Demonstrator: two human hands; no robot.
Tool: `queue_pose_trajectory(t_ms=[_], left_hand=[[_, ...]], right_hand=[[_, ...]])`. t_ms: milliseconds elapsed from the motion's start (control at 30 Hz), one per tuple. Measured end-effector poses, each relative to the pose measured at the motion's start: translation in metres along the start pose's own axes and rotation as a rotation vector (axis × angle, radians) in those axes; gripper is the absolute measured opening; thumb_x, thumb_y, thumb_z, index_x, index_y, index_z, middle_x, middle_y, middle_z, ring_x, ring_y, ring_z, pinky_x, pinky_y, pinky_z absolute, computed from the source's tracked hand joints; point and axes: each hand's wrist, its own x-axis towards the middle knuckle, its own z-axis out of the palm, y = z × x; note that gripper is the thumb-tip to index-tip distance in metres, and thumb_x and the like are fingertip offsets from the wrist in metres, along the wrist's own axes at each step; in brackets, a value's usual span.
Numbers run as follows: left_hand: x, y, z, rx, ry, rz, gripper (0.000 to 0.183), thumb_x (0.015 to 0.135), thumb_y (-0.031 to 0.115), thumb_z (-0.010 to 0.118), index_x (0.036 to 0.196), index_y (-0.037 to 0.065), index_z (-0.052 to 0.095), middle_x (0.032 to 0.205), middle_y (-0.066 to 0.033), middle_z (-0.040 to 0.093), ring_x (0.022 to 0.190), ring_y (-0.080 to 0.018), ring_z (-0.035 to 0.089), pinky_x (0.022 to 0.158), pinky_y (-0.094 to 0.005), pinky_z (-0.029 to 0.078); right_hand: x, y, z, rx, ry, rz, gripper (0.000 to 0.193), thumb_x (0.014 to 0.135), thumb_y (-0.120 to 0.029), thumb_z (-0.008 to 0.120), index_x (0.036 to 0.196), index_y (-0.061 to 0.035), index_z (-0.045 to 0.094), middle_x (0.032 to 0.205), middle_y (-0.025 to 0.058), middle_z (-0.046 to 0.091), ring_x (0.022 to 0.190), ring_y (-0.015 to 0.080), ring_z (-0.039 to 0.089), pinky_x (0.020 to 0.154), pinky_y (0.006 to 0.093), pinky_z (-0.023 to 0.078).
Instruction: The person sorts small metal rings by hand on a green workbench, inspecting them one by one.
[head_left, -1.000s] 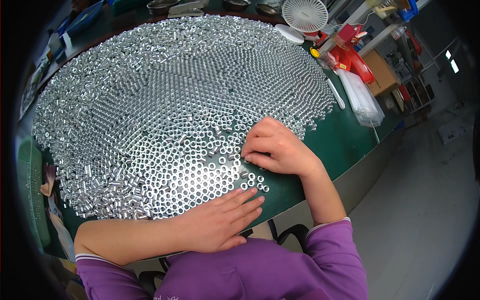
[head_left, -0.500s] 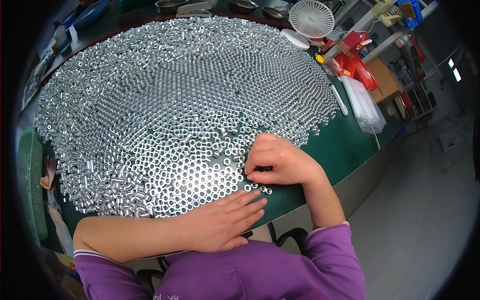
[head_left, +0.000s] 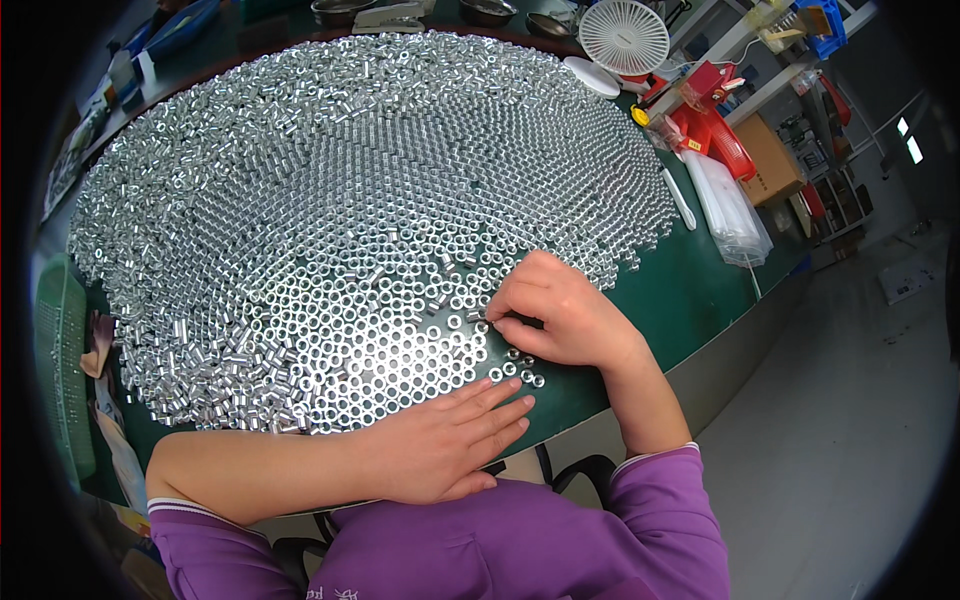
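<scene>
A wide spread of short, shiny metal sleeves (head_left: 400,345) covers the green table (head_left: 670,310). Many stand on end in close rows; others lie on their sides in loose heaps. My left hand (head_left: 445,445) rests flat along the near edge, fingers stretched out, their tips beside the standing sleeves. My right hand (head_left: 560,310) is above the near right side of the spread, thumb and forefinger pinched on one metal sleeve (head_left: 476,314) lying on its side. Below the right hand, several sleeves (head_left: 510,369) stand in a small group apart from the rest.
A green plastic basket (head_left: 62,370) stands at the left edge. On the right lie a white-handled tool (head_left: 678,200), clear plastic bags (head_left: 725,210) and a red bin (head_left: 715,140). A white fan (head_left: 623,38) and metal bowls (head_left: 487,10) are at the back.
My right hand has moved slightly away from me and now pinches a sleeve lying on its side. More of the small standing group shows below it. My left hand has not moved.
</scene>
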Motion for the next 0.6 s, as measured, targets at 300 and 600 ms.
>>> queue_pose_trajectory(t_ms=[300,600], left_hand=[[-0.001,-0.001,0.002,0.004,0.001,0.005,0.061,0.092,0.036,0.048,0.135,-0.004,0.036,0.148,-0.0208,0.026,0.140,-0.0347,0.019,0.114,-0.0475,0.019],[-0.001,-0.001,0.003,0.015,0.008,0.008,0.060,0.092,0.036,0.047,0.135,-0.005,0.037,0.147,-0.0217,0.026,0.140,-0.0350,0.018,0.114,-0.0474,0.019]], right_hand=[[0.000,0.003,-0.001,-0.054,0.018,0.059,0.011,0.071,-0.007,0.070,0.081,-0.0087,0.065,0.081,0.0031,0.061,0.080,0.0228,0.056,0.074,0.0340,0.045],[0.008,0.002,0.008,-0.046,-0.004,-0.044,0.018,0.071,-0.008,0.072,0.088,-0.0117,0.067,0.084,0.0001,0.059,0.082,0.0210,0.055,0.078,0.0347,0.043]])
